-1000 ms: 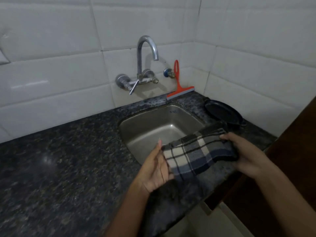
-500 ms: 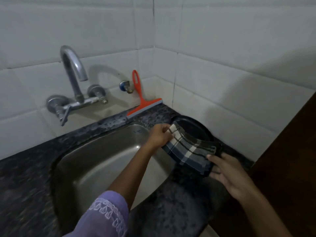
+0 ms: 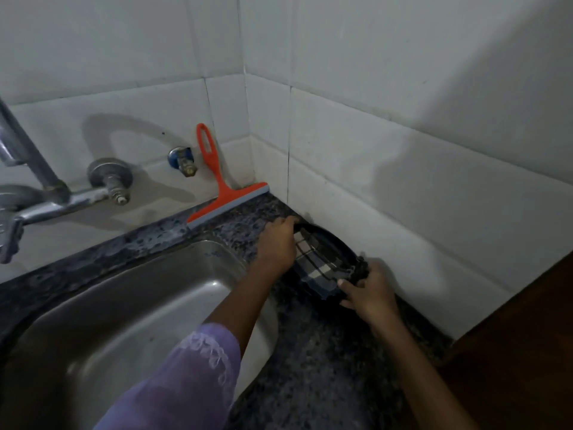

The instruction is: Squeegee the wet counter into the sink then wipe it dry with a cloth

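A folded blue-and-white checked cloth (image 3: 319, 265) lies in a shallow black dish (image 3: 333, 240) on the dark granite counter (image 3: 325, 352), near the wall corner. My left hand (image 3: 277, 246) grips the cloth's far end and my right hand (image 3: 369, 290) grips its near end at the dish's rim. An orange squeegee (image 3: 223, 197) leans upright against the tiled wall behind the steel sink (image 3: 124, 321), its blade resting on the counter. Neither hand touches the squeegee.
A chrome tap (image 3: 46, 193) is mounted on the wall at the left above the sink. A small valve (image 3: 183, 159) sticks out of the wall beside the squeegee handle. White tiled walls meet in a corner; a dark wooden surface (image 3: 527, 352) lies at the right.
Both hands carried the cloth from the front counter edge across to the back right corner, down into the black dish. The view has turned right and moved closer.
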